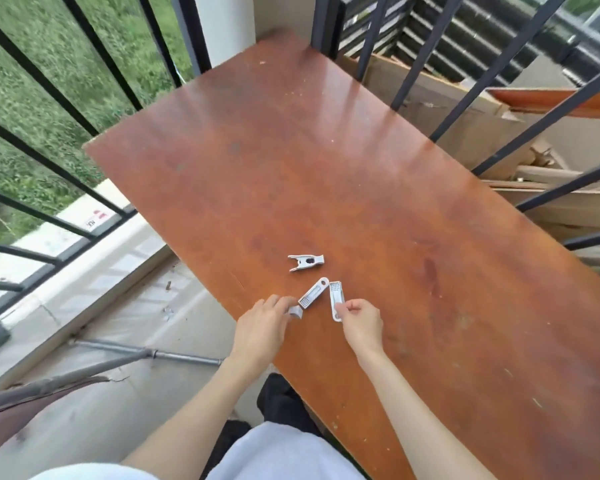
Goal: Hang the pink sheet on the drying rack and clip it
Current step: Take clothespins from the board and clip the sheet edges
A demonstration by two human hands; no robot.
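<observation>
Four white plastic clips are seen on a worn brown table (361,168). One clip (336,299), flat and oblong with a perforated patch at its far end and a slot along its body, is pinched at its near end by the thumb and curled fingers of the right hand (361,323). Just left of that grip a second clip (313,293) of the same make lies slantwise, its eyelet pointing away. At its near end a small curved clip (296,312) is touched by the curled fingertips of the left hand (262,327); whether it is gripped cannot be told. Beyond both hands a forked clip (306,263) lies apart, its two prongs pointing left. A dark railing (49,161) is seen to the left.
</observation>
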